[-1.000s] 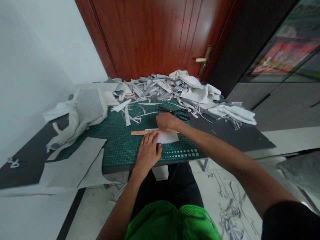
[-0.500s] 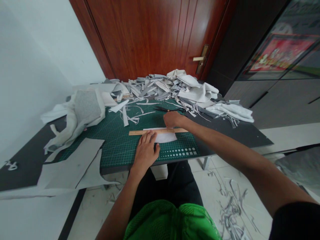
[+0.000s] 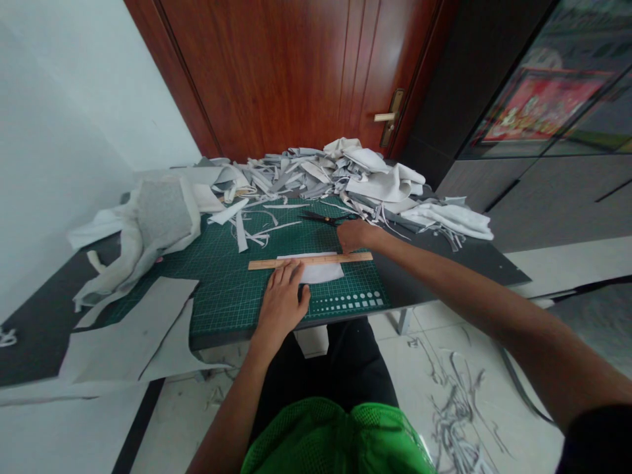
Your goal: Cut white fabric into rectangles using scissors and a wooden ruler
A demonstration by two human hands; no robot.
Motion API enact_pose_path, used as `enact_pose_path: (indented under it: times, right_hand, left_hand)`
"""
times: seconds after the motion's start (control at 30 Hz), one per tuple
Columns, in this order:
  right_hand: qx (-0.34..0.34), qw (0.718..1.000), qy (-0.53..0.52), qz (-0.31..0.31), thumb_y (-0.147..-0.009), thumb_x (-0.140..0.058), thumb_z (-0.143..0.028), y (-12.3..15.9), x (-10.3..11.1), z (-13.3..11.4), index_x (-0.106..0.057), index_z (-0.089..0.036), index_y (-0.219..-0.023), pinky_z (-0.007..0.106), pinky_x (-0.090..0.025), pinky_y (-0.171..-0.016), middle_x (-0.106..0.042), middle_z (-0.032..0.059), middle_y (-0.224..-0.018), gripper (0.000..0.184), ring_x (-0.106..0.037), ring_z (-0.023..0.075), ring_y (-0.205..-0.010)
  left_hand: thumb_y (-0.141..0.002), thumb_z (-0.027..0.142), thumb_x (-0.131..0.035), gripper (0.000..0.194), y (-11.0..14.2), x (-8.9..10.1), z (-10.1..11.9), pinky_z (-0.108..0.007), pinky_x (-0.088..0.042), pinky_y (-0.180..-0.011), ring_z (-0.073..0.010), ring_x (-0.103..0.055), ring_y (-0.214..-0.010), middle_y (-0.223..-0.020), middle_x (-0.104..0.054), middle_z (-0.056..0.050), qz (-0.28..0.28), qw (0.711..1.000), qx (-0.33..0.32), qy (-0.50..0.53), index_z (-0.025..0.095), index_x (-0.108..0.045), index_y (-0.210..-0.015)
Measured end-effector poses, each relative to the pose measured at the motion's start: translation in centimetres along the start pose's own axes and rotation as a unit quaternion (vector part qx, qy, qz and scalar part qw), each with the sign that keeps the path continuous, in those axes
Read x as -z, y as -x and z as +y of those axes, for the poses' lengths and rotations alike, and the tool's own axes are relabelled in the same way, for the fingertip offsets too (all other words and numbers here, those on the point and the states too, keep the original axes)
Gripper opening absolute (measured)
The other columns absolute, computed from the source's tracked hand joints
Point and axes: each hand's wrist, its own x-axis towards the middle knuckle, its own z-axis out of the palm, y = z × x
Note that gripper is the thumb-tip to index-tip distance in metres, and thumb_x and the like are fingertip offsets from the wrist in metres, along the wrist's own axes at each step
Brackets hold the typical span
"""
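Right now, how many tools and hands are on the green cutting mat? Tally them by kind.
Wooden ruler: 1
Scissors: 1
Hands: 2 (left hand, right hand)
Total: 4

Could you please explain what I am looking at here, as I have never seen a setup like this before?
This is one view from a camera worn on a person's head, looking down at their own bare hands. The left hand lies spread on a wooden ruler, which crosses a white fabric piece on a green cutting mat. The right hand is curled at the ruler's far end; whether it holds anything is hidden. Dark scissors lie beyond, near a heap of pale fabric scraps.
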Motion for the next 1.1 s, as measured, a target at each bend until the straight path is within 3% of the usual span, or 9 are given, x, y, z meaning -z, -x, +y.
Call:
enact_pose_path:
  times: [0.13,0.33,0.6,0.73,0.83,1.1]
  right_hand:
    - [-0.001,1.000,-0.025,-0.003,-0.087,-0.071,-0.026,0.4,-0.6,0.1,-0.082,-0.007,-0.111,0.032,-0.060,-0.087,-0.078,0.0242,-0.116,0.033,-0.076,0.0333,-0.110]
    - [-0.002,0.995,-0.082,0.063,-0.094,-0.059,-0.023,0.8,-0.2,-1.1,-0.082,-0.014,-0.112,0.030,-0.057,-0.085,-0.080,0.0185,-0.113,0.030,-0.077,0.0303,-0.108]
    - [0.102,0.968,-0.171,0.152,-0.099,-0.065,-0.029,-0.5,0.9,-4.6,-0.080,-0.019,-0.110,0.023,-0.051,-0.085,-0.082,0.0094,-0.109,0.021,-0.076,0.0205,-0.100]
    - [0.152,0.962,-0.174,0.144,-0.099,-0.063,-0.025,-0.8,1.2,-6.8,-0.081,-0.021,-0.108,0.024,-0.049,-0.080,-0.082,0.0088,-0.108,0.021,-0.075,0.0210,-0.101]
    - [0.152,0.966,-0.167,0.129,-0.098,-0.061,-0.023,-0.9,1.4,-7.8,-0.081,-0.021,-0.108,0.025,-0.049,-0.079,-0.081,0.0090,-0.110,0.022,-0.075,0.0217,-0.102]
    - [0.126,0.962,-0.196,0.140,-0.097,-0.062,-0.025,-1.2,0.6,-7.5,-0.081,-0.019,-0.104,0.026,-0.049,-0.080,-0.081,0.0090,-0.107,0.021,-0.073,0.0217,-0.099]
  left_hand:
    - [-0.100,0.026,-0.045,0.049,0.1,0.0,0.0,-0.052,-0.039,-0.124,-0.0323,-0.046,-0.148,-0.153,-0.056,-0.016,0.007,1.000,0.000,0.002,0.013,-0.053,-0.147]
    - [-0.102,0.028,-0.044,0.049,0.6,0.1,0.1,-0.050,-0.038,-0.125,-0.0311,-0.045,-0.149,-0.156,-0.054,-0.015,0.005,1.000,0.004,-0.003,0.014,-0.053,-0.148]
    - [-0.104,0.030,-0.044,0.051,1.5,-0.2,0.2,-0.052,-0.034,-0.128,-0.0316,-0.039,-0.153,-0.161,-0.049,-0.016,-0.006,1.000,0.003,-0.001,0.011,-0.051,-0.151]
    - [-0.105,0.031,-0.042,0.052,1.5,-0.2,0.3,-0.053,-0.032,-0.129,-0.0304,-0.032,-0.157,-0.164,-0.044,-0.015,-0.016,1.000,0.007,0.004,0.012,-0.047,-0.153]
    - [-0.106,0.030,-0.042,0.054,1.5,-0.1,0.4,-0.053,-0.031,-0.129,-0.0302,-0.028,-0.159,-0.167,-0.040,-0.015,-0.026,1.000,0.011,0.005,0.011,-0.044,-0.156]
    - [-0.102,0.028,-0.045,0.054,1.4,-0.1,0.6,-0.053,-0.033,-0.129,-0.0299,-0.030,-0.159,-0.165,-0.042,-0.014,-0.017,0.999,0.020,0.022,0.012,-0.046,-0.154]
